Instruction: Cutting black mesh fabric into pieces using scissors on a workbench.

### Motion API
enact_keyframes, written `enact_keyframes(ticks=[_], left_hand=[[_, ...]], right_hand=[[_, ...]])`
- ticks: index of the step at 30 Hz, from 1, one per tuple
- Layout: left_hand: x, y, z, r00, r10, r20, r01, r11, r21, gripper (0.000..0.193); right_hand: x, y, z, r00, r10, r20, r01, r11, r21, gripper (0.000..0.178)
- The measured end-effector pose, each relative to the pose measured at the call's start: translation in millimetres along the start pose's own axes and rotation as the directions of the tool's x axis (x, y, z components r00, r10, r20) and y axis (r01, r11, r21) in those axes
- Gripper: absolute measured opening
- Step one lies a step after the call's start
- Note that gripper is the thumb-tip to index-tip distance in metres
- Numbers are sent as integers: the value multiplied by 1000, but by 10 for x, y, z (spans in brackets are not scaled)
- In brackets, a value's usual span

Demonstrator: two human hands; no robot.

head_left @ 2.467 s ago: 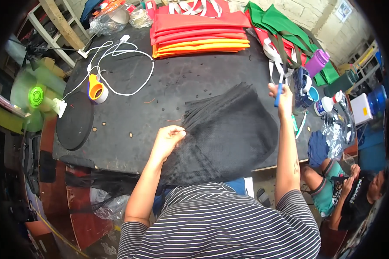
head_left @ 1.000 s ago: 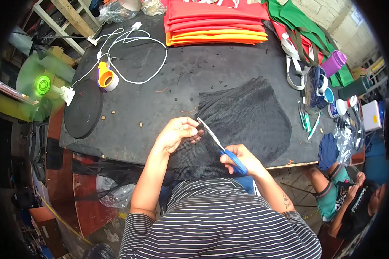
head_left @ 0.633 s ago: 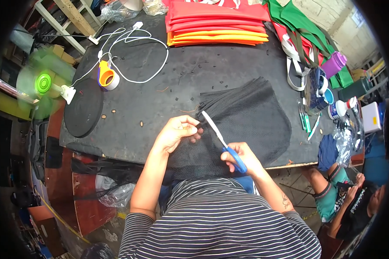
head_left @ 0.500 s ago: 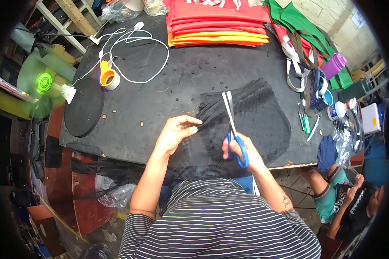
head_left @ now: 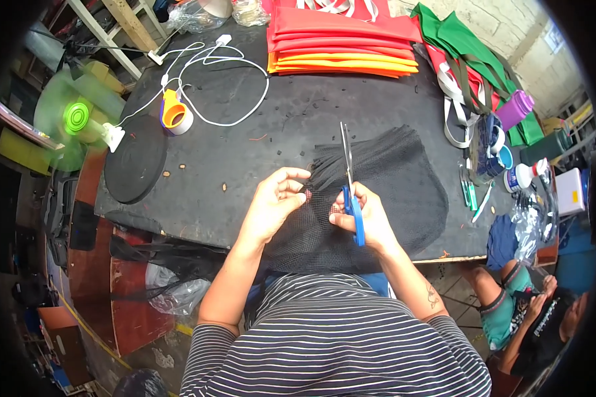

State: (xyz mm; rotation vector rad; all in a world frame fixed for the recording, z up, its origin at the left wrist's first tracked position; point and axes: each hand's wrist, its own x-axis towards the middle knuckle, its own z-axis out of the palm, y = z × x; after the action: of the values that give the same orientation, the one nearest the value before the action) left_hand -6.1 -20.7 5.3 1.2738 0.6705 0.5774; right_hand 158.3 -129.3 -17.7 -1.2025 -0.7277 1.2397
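Observation:
Black mesh fabric (head_left: 391,192) is spread over the near middle of the dark table and hangs at its near edge. Gathered folds or strips run along its upper left part. My left hand (head_left: 271,205) is closed on the mesh just below those folds, thumb against fingers, with a fingertip showing through the weave. In my right hand (head_left: 371,221) are blue-handled scissors (head_left: 354,215), their blades nearly together and pointing away from me above the mesh. Fingertips of that hand also show through the mesh beside the handles, so it appears to pinch the fabric too.
Red and orange folded bags (head_left: 344,46) are stacked at the back. On the left lie a tape roll (head_left: 177,118), a white cable (head_left: 267,86), a black strap coil (head_left: 136,159) and a spinning fan (head_left: 77,118). A purple bottle (head_left: 515,109) stands right; a person (head_left: 543,317) sits beyond.
The scissors have turned more upright and their blades have come together. My right hand has moved slightly left, its fingertips now at the mesh. My left hand keeps its hold near the folds.

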Motion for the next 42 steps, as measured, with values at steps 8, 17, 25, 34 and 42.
enact_keyframes(ticks=[8,17,25,34,42], left_hand=[[49,18,-103,997,-50,65,41,991,126,17],[21,-36,-41,993,58,-104,-64,997,-50,13],[18,-44,-47,988,117,-103,-126,989,-80,10],[-14,-8,-32,988,107,-113,-112,993,-40,9],[-11,99,23,989,145,-28,-144,989,42,11]], right_hand=[[-100,-90,-31,1000,-6,12,7,998,-67,28],[-270,-149,90,978,-206,-42,107,661,-743,57],[-302,-24,64,968,-251,0,137,527,-839,57],[-306,-4,54,949,-315,-2,172,523,-834,48],[-62,-94,67,910,-409,-73,335,826,-452,47]])
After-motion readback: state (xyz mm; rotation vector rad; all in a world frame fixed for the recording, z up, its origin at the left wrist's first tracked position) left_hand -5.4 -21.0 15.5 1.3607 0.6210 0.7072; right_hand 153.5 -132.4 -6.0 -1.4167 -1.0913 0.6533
